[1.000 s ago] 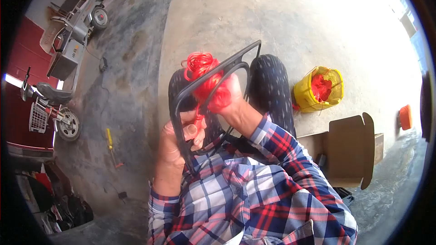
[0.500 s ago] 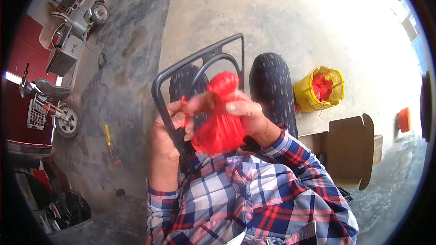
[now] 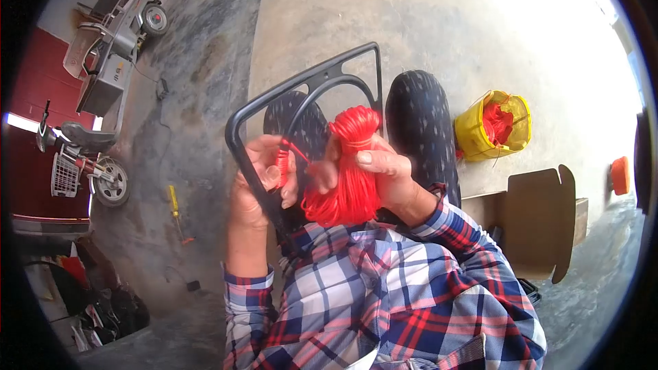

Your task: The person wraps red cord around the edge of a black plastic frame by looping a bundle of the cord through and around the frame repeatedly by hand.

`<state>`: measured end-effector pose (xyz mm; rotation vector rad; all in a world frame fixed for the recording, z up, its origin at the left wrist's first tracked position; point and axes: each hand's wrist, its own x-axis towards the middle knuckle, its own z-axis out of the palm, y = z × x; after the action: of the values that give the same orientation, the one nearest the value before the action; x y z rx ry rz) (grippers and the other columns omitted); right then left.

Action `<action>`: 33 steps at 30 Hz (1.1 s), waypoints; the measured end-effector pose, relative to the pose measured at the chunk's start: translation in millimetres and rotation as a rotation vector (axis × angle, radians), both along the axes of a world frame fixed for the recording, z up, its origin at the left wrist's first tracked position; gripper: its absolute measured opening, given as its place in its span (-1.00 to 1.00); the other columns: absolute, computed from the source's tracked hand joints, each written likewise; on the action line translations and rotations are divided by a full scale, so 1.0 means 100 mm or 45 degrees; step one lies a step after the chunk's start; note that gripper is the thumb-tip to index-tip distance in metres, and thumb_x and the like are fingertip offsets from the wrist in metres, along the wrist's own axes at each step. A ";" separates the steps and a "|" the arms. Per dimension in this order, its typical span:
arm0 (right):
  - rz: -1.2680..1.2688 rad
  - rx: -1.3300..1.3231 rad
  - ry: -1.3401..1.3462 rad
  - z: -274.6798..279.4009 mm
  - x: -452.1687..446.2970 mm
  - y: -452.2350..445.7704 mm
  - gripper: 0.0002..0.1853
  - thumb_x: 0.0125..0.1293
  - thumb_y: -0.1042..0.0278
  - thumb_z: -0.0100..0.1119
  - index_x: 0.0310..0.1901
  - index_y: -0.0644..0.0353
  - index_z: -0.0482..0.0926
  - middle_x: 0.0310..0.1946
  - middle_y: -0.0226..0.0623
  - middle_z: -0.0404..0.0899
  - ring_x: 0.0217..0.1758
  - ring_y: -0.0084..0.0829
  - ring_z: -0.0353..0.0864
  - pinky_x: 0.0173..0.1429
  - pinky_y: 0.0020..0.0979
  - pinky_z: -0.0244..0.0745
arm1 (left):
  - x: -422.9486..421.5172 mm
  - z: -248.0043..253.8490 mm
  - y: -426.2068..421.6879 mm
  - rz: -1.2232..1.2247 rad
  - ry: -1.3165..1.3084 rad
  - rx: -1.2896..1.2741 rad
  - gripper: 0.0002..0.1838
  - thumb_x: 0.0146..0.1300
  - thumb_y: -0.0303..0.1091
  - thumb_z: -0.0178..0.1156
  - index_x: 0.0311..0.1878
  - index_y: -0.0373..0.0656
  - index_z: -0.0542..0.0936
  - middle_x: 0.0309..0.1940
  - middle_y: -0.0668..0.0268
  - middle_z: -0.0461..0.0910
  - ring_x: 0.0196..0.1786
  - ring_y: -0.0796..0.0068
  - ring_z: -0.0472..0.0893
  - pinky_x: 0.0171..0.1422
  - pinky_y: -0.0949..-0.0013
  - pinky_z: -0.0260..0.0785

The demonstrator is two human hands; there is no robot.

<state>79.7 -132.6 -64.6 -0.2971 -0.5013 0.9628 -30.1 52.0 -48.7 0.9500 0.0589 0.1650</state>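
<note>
A black frame (image 3: pixel 306 84) with a curved inner ring stands tilted between my knees. My left hand (image 3: pixel 253 188) is closed around its left side, fingers bent at a tight coil of red cord (image 3: pixel 282 163) wound on the inner ring. From that coil a short strand leads toward a red cord bundle (image 3: pixel 345 193), bound near its top. My right hand (image 3: pixel 387 173) is closed round the bundle, thumb across its front below the binding. Some of the right fingers are blurred in front of the strand.
A yellow bucket (image 3: pixel 470 136) with red cord inside stands on the floor to the right. Nearer are an open cardboard box (image 3: pixel 538 223) and, farther right, an orange object (image 3: pixel 619 175). A yellow-handled screwdriver (image 3: pixel 174 199) lies left; parked vehicles stand beyond.
My right hand has shifted the bundle slightly right, away from my left hand. The strand between coil and bundle now shows more clearly. My left hand keeps its place on the frame.
</note>
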 end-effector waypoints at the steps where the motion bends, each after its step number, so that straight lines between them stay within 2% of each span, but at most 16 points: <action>1: 0.002 -0.008 0.004 0.02 0.00 -0.03 -0.64 0.25 0.15 0.18 -0.11 0.29 0.42 -0.37 -0.09 0.59 -0.21 -0.21 0.62 0.10 -0.20 0.47 | 0.00 0.00 0.01 0.009 -0.009 0.015 -0.56 0.30 -0.42 0.27 0.19 -0.04 0.36 -0.20 0.07 0.54 -0.52 0.44 0.52 -0.62 0.47 0.32; 4: -0.025 -0.051 -0.039 0.00 0.01 -0.08 -0.65 0.27 0.14 0.16 -0.13 0.28 0.42 -0.41 -0.13 0.56 -0.25 -0.25 0.61 0.08 -0.21 0.47 | 0.00 0.00 0.01 0.023 0.057 0.007 -0.62 0.29 -0.42 0.28 0.08 -0.01 0.34 -0.21 0.05 0.54 -0.51 0.41 0.51 -0.63 0.44 0.32; 5: -0.039 -0.070 -0.063 -0.01 0.01 -0.08 -0.66 0.28 0.13 0.15 -0.14 0.27 0.42 -0.43 -0.15 0.56 -0.27 -0.27 0.61 0.08 -0.21 0.47 | -0.02 -0.05 0.03 0.030 0.037 0.003 -0.60 0.30 -0.38 0.27 0.15 -0.07 0.37 -0.19 0.04 0.53 -0.53 0.45 0.49 -0.63 0.45 0.31; 8: -0.139 -0.085 0.073 -0.07 0.01 -0.04 -0.68 0.31 0.13 0.13 -0.16 0.25 0.43 -0.45 -0.17 0.54 -0.33 -0.30 0.59 0.04 -0.22 0.48 | 0.00 -0.09 0.16 -0.045 0.141 -0.112 -0.64 0.38 -0.26 0.19 0.15 -0.20 0.45 -0.28 0.07 0.54 -0.56 0.49 0.45 -0.66 0.47 0.26; 11: -0.121 -0.103 0.113 -0.03 -0.03 -0.03 -0.71 0.33 0.15 0.12 -0.16 0.24 0.43 -0.45 -0.17 0.55 -0.36 -0.30 0.58 -0.05 -0.25 0.48 | 0.03 -0.15 0.23 -0.196 0.222 -0.321 -0.60 0.45 -0.13 0.09 0.08 -0.30 0.54 -0.45 0.14 0.52 -0.61 0.51 0.39 -0.69 0.48 0.21; 14: -0.081 -0.080 0.122 -0.05 -0.04 -0.03 -0.71 0.34 0.16 0.12 -0.14 0.25 0.43 -0.44 -0.16 0.55 -0.32 -0.28 0.58 -0.08 -0.26 0.48 | 0.06 -0.08 0.15 -0.092 0.305 -0.196 -0.56 0.48 -0.04 0.02 0.00 -0.30 0.59 -0.58 0.22 0.45 -0.64 0.50 0.36 -0.71 0.49 0.16; 17: -0.100 -0.074 0.130 -0.05 -0.01 -0.04 -0.71 0.35 0.17 0.12 -0.14 0.25 0.43 -0.43 -0.15 0.55 -0.30 -0.26 0.59 -0.06 -0.25 0.49 | 0.06 -0.08 0.12 -0.085 0.317 -0.196 -0.56 0.47 -0.03 0.04 -0.02 -0.29 0.59 -0.60 0.26 0.44 -0.64 0.48 0.36 -0.71 0.49 0.17; 20: -0.102 -0.095 0.135 -0.05 -0.03 -0.05 -0.71 0.36 0.18 0.11 -0.13 0.26 0.43 -0.43 -0.14 0.56 -0.27 -0.24 0.60 -0.05 -0.25 0.49 | 0.03 -0.07 0.14 -0.089 0.465 -0.208 -0.55 0.46 0.02 0.02 -0.12 -0.25 0.59 -0.63 0.28 0.42 -0.63 0.46 0.40 -0.65 0.43 0.22; 24: -0.091 -0.107 0.129 -0.06 -0.03 -0.03 -0.72 0.36 0.18 0.11 -0.14 0.26 0.43 -0.42 -0.14 0.56 -0.26 -0.24 0.61 -0.03 -0.25 0.50 | 0.01 -0.02 0.16 -0.053 0.546 -0.033 -0.53 0.47 0.08 -0.02 -0.28 -0.18 0.53 -0.65 0.31 0.40 -0.62 0.44 0.42 -0.56 0.35 0.27; 29: -0.098 -0.133 0.129 -0.06 -0.02 -0.04 -0.72 0.37 0.18 0.09 -0.15 0.26 0.43 -0.42 -0.15 0.57 -0.26 -0.26 0.61 -0.04 -0.28 0.50 | 0.02 0.02 0.09 -0.100 0.558 -0.082 -0.51 0.48 0.13 -0.07 -0.35 -0.13 0.45 -0.67 0.33 0.38 -0.65 0.46 0.40 -0.56 0.36 0.24; 33: -0.107 -0.138 0.133 -0.08 -0.02 -0.05 -0.72 0.37 0.18 0.08 -0.16 0.28 0.44 -0.43 -0.17 0.56 -0.29 -0.27 0.61 -0.05 -0.29 0.50 | -0.01 -0.03 0.18 -0.276 0.485 -0.220 -0.46 0.46 0.19 -0.09 -0.37 -0.13 0.42 -0.68 0.35 0.33 -0.68 0.49 0.34 -0.57 0.40 0.22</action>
<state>77.5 -137.3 -72.2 -0.3610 -0.3389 0.9199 -30.8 70.0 -51.6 0.7986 0.3153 -0.2202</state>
